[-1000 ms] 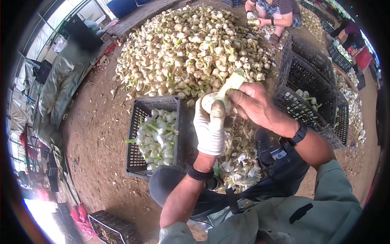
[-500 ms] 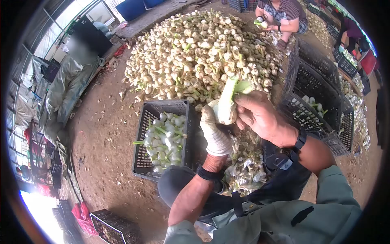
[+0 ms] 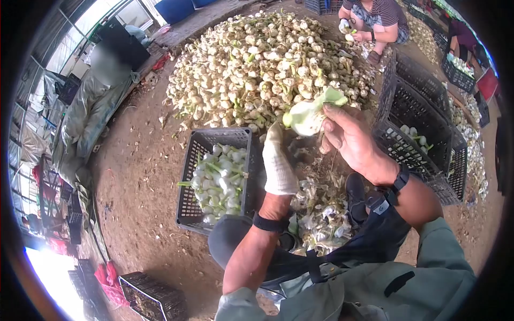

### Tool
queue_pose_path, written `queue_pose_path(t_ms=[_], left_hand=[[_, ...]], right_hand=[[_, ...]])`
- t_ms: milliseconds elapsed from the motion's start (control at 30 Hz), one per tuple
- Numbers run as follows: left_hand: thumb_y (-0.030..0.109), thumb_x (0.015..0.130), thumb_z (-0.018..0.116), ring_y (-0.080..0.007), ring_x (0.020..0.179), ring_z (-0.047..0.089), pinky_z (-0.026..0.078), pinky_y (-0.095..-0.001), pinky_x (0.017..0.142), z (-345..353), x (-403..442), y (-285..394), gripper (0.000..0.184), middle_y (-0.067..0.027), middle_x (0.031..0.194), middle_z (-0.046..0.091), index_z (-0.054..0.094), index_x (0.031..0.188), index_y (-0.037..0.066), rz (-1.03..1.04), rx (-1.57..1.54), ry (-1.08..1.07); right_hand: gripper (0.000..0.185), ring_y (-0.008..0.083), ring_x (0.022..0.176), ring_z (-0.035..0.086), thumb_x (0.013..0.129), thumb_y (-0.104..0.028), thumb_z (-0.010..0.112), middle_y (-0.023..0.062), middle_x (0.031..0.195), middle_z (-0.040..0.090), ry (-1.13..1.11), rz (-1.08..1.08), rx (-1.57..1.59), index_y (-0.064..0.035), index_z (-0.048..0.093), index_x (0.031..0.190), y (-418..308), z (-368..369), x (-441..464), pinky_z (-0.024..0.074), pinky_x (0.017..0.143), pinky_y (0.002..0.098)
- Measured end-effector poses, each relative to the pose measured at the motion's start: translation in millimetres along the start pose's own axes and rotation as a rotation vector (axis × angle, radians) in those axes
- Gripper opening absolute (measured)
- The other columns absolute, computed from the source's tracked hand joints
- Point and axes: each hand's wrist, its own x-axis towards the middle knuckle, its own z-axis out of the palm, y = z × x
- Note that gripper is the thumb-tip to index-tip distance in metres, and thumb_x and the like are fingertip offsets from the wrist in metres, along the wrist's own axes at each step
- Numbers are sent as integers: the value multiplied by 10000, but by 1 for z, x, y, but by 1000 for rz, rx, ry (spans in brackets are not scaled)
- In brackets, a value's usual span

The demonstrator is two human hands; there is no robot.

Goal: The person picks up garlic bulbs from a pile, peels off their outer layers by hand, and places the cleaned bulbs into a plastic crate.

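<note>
In my bare right hand (image 3: 350, 136), thumb and fingers are closed on a piece of garlic (image 3: 310, 119), whitish with pale green leafy skin that flares out at the top right. My left hand (image 3: 278, 166), in a whitish glove, points upward with its fingers together, close to the lower left end of that garlic. Whatever lies inside the glove's fingers is hidden. Just left of the glove stands a black crate (image 3: 184, 206) partly filled with cleaned white garlic bulbs (image 3: 222, 182) with green stems. Torn husks (image 3: 324, 214) cover the ground between my legs.
A large heap of untrimmed garlic (image 3: 257, 69) lies ahead. Black crates (image 3: 412, 115) stand at the right, one with a few bulbs inside. Beyond the heap, a squatting person (image 3: 377, 27) handles garlic. Another crate (image 3: 152, 294) sits at the lower left.
My right hand has moved up with the garlic, which has turned from upright to slanting. The left hand has tipped more upright, and its fingertips have come up.
</note>
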Motion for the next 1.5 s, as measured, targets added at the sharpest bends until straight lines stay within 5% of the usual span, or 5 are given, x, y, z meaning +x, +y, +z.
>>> queue_pose_path(t_ms=[200,467,667,1100,1500], left_hand=[[403,894,669,-201,924,655,585,-303,619,-7,1,-6,647,-111,1161,620,438,1369,30,92,19,-196],[492,896,510,-199,692,636,522,-305,534,-2,-3,13,501,-85,879,660,599,1135,61,-17,-373,235],[465,911,562,-188,793,649,560,-319,587,-18,-15,20,468,-93,966,653,584,1145,60,81,-55,84],[539,930,523,-157,827,662,534,-268,557,-15,-20,8,620,-105,1030,660,533,1269,20,97,101,-19],[466,973,500,-142,851,657,532,-263,691,-23,-14,-7,539,-100,1005,678,565,1228,-4,107,241,-98]], right_hand=[[292,99,470,539,967,-272,582,29,638,591,-149,-14,-400,7,639,903,9,-12,-7,464,431,253],[291,62,439,466,944,-293,583,6,587,525,244,-45,-411,-32,624,823,-1,-44,18,426,403,223],[269,386,847,648,808,-56,573,202,872,663,-451,47,-1863,-65,636,1070,28,-104,2,514,741,471],[409,438,649,614,836,-341,655,238,627,585,-839,237,-1559,32,640,670,20,-46,-45,472,582,482],[273,356,609,645,839,-270,700,148,622,624,-697,-155,-1471,-5,640,863,32,-54,-42,496,554,452]])
